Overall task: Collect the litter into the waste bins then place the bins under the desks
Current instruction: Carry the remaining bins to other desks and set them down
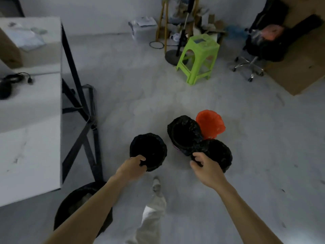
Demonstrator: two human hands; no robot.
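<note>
Currently the left bin [149, 148] is gripped at its near rim by the left hand [133, 166], and the right bin [219, 154] by the right hand [204, 166] — fingers curled over black liners. If only liner is caught, a bin may slip; the neighbouring black-lined bin [182, 132] — touching the right one — may be toppled.

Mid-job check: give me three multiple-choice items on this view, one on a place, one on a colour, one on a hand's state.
1. Where is the orange-lined bin?
A) on a shelf
B) on the floor
C) on a wall hook

2. What colour is the stool?
A) green
B) blue
C) red

3. What is the left hand doing?
A) hanging free
B) gripping the rim of a black-lined bin
C) pointing with straight fingers

Answers:
1 B, it stands on the grey floor.
2 A, its plastic is bright green.
3 B, its fingers curl over the rim.
</note>
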